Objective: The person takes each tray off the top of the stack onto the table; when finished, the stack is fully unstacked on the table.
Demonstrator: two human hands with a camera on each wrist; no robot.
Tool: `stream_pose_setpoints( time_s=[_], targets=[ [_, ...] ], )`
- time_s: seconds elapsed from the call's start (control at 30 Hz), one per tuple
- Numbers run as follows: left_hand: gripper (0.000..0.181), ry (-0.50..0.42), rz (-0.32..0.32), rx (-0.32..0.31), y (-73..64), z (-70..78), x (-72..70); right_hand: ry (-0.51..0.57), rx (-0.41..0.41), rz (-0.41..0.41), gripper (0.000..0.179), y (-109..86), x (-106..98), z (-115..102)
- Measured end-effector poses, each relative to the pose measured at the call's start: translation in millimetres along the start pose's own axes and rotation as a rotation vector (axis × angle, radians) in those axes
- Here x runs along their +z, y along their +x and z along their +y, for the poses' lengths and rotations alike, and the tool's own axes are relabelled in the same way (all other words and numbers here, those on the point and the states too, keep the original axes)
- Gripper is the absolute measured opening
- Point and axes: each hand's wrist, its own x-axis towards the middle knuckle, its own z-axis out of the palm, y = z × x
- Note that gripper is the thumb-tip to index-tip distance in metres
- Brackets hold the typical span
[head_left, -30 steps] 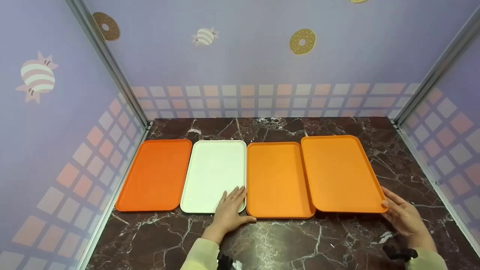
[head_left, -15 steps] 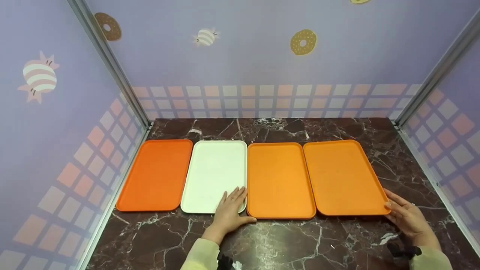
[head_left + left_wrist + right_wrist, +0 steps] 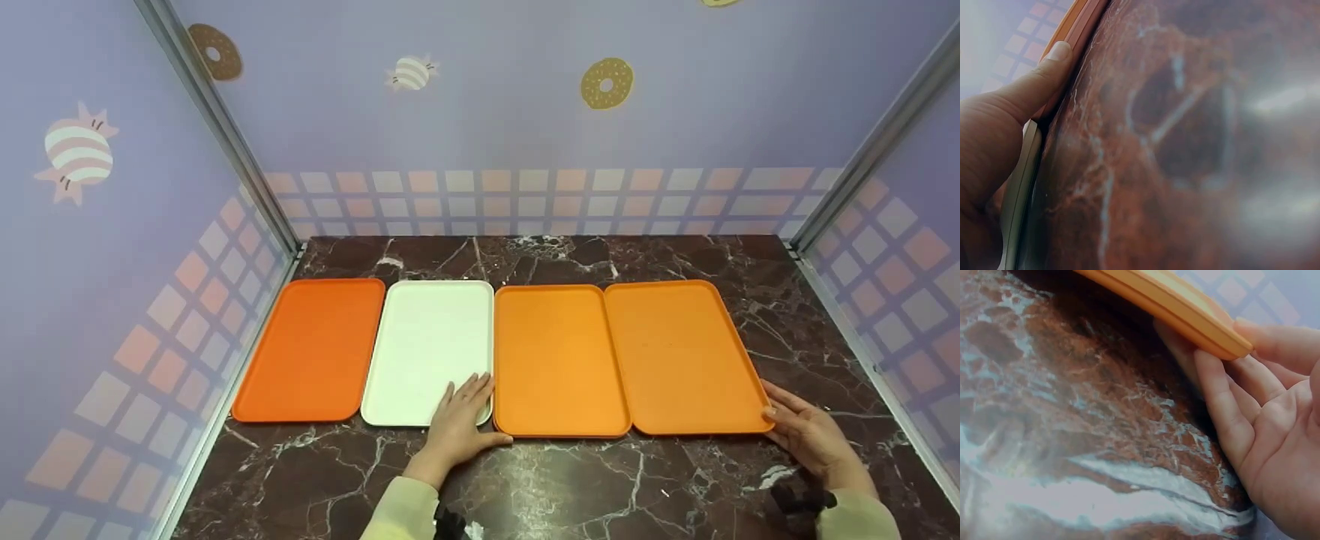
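In the head view my right hand [image 3: 814,439] pinches the near right corner of the light-orange tray [image 3: 686,352] at the row's right end. The right wrist view shows the thumb on top of that tray's rim [image 3: 1185,318] and several fingers beneath it. My left hand [image 3: 457,427] lies with fingers extended over the near right corner of a white tray [image 3: 431,330]. Its thumb [image 3: 1053,64] presses the near edge of the adjoining orange tray [image 3: 559,352], as the left wrist view shows. The two orange trays sit edge to edge.
A red-orange tray [image 3: 311,345] lies at the left end, close to the left wall. The dark marbled tabletop [image 3: 555,487] runs along the front of the row. Patterned panels [image 3: 495,112] enclose the back and both sides.
The rightmost tray has come down from a raised position overlapping its orange neighbour. It moved right and nearer, then slightly left against that neighbour, held by my right hand. My left hand stayed still.
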Motion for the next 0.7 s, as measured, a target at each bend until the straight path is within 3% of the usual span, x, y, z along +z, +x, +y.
stream_pose_setpoints(
  time_s=[0.23, 0.5, 0.7],
  targets=[
    [0.106, 0.001, -0.003, 0.005, -0.2, -0.2, 0.1, -0.133, 0.070, 0.079, 0.042, 1.0, 1.4, -4.7],
    [0.105, 0.000, 0.008, 0.018, -1.6, 0.2, -0.3, -0.226, 0.071, 0.107, 0.042, -0.1, 5.6, -10.1],
    [0.105, 0.009, 0.013, 0.019, -2.1, 0.0, -0.2, -0.464, 0.065, 0.184, 0.070, 1.0, 11.8, -11.9]
  ],
)
